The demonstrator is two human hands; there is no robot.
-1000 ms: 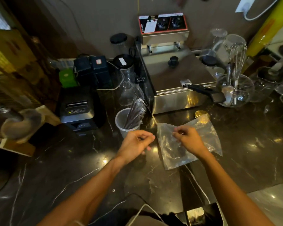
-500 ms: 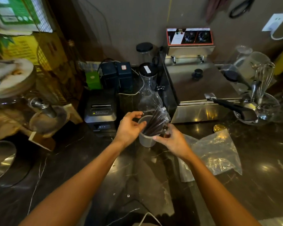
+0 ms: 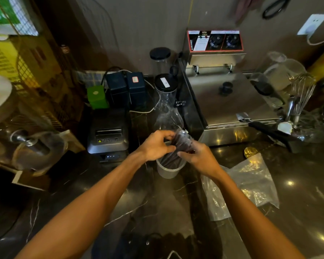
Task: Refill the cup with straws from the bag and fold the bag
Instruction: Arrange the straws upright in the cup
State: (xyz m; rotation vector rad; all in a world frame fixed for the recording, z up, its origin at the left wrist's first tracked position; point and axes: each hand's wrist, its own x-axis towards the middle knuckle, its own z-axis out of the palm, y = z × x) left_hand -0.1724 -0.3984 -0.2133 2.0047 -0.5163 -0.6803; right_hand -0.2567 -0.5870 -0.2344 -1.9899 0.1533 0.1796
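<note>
A white cup (image 3: 167, 171) stands on the dark marble counter, with a bundle of dark wrapped straws (image 3: 180, 144) leaning out of it to the upper right. My left hand (image 3: 155, 145) grips the bundle from the left, fingers curled over its upper part. From the right, my right hand (image 3: 196, 156) pinches the same bundle just above the cup's rim. The clear plastic bag (image 3: 251, 186) lies flat and crumpled on the counter to the right of the cup, behind my right forearm, with neither hand on it.
A steel fryer (image 3: 226, 101) stands behind the cup to the right, its black handle (image 3: 273, 132) jutting out. A glass carafe (image 3: 166, 113) and a black receipt printer (image 3: 108, 133) sit right behind and left. A glass bowl with a whisk (image 3: 303, 109) stands far right.
Both hands left the bag, which now lies on the counter, and moved to the cup. They have closed around the straw bundle. The camera view has shifted and come closer.
</note>
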